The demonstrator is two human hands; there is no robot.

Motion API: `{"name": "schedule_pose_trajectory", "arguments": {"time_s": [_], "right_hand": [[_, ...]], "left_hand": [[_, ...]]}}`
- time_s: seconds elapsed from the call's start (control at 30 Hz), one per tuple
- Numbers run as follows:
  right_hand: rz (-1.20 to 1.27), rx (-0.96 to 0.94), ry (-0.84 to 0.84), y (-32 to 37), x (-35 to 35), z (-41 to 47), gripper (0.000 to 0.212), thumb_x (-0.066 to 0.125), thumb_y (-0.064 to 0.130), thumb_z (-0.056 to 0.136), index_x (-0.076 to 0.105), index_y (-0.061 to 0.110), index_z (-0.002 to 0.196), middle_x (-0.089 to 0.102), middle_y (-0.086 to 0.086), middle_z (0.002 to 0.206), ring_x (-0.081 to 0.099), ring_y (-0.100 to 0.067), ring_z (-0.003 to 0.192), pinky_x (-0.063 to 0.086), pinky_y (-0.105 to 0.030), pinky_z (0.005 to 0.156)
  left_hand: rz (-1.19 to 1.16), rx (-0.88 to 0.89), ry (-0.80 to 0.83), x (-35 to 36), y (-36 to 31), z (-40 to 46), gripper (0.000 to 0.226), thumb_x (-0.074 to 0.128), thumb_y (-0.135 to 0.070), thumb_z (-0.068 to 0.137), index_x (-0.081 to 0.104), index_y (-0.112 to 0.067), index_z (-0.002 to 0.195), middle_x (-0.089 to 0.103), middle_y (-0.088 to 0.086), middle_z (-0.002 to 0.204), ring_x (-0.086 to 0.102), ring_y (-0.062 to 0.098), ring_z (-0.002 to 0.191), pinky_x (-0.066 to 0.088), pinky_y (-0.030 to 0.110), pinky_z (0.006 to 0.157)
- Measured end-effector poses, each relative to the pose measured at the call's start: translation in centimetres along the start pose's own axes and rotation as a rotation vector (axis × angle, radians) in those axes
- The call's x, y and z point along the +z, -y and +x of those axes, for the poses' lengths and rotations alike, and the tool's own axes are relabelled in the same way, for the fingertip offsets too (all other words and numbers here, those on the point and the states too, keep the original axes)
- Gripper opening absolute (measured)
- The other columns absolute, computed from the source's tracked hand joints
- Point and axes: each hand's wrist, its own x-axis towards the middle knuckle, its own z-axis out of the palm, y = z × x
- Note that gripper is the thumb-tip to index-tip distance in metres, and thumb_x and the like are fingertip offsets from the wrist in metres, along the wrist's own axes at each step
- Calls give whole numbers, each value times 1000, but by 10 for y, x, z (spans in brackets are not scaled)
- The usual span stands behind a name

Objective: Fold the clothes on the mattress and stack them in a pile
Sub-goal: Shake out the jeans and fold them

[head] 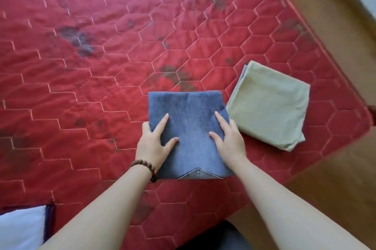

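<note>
A folded blue denim garment (189,111) lies flat on the red quilted mattress (81,87), near its front right corner. My left hand (153,142) grips the garment's left edge, thumb on top and fingers curled around the side. My right hand (228,137) holds the right edge the same way. Just to the right lies a folded pale green garment (268,105), touching the denim's right edge. A lighter flap shows at the denim's near edge.
The mattress has dark stains across it. Its right edge (317,46) runs diagonally, with the brown wooden floor (335,178) beyond. A white cloth with dark trim (22,227) sits at the bottom left. A wooden bead bracelet (145,166) circles my left wrist.
</note>
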Motion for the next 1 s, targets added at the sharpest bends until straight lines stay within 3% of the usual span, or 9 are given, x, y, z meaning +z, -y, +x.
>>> {"name": "schedule_pose_trajectory", "arguments": {"time_s": [0.13,0.27,0.33,0.43,0.53,0.77,0.87,0.93,1.0], "right_hand": [[23,86,-166,-35,-67,14,60,64,22,91,40,29,145,47,-13,132,45,-27,129,37,-35,106],[18,166,-312,-80,-115,43,59,62,27,92,38,36,145,48,-5,121,55,-23,107,40,-25,85],[-7,201,-349,-106,-135,56,58,60,31,93,36,39,145,46,-2,124,53,-21,108,40,-28,81],[48,234,-357,-142,-155,71,56,59,27,94,37,37,145,46,-6,127,54,-25,108,45,-37,91],[45,248,-327,-173,-160,81,55,55,23,96,37,35,146,44,-1,115,56,-25,93,42,-32,81],[-17,325,-227,-202,-146,92,55,46,28,99,26,42,148,39,0,131,58,-32,92,44,-37,71],[-158,358,-288,-195,-147,90,57,51,27,97,30,34,149,32,-6,148,51,-34,116,45,-46,91],[-337,254,-445,-186,-150,96,58,55,26,94,35,22,149,26,-14,155,38,-37,132,31,-50,108],[-458,59,-503,-174,-150,112,57,49,28,94,35,15,148,25,-14,157,26,-34,142,12,-50,117]], "left_hand": [[15,164,113,23,-83,40,80,72,-42,80,27,-45,147,33,-3,123,57,21,96,51,34,87],[88,279,160,69,-154,83,81,70,-41,82,23,-45,148,31,-2,125,56,22,95,49,32,84],[114,308,185,95,-180,99,81,69,-41,82,21,-47,147,30,-3,125,55,20,87,50,30,80],[143,340,234,131,-205,117,81,69,-42,83,19,-48,147,28,-3,125,51,17,81,47,28,75],[180,344,274,160,-211,129,81,68,-40,84,19,-45,148,27,-2,131,49,15,85,42,23,75],[207,321,362,186,-204,142,80,63,-29,90,13,-39,151,26,3,141,53,25,109,47,31,88],[308,380,173,184,-211,133,72,66,-25,85,33,-24,149,32,16,145,46,35,119,42,44,101],[389,504,-71,186,-220,130,62,67,-21,82,48,-13,140,36,25,145,41,44,128,35,52,107],[432,665,-135,196,-234,137,59,61,-17,82,49,-8,139,32,24,150,29,41,140,26,52,114]]}}
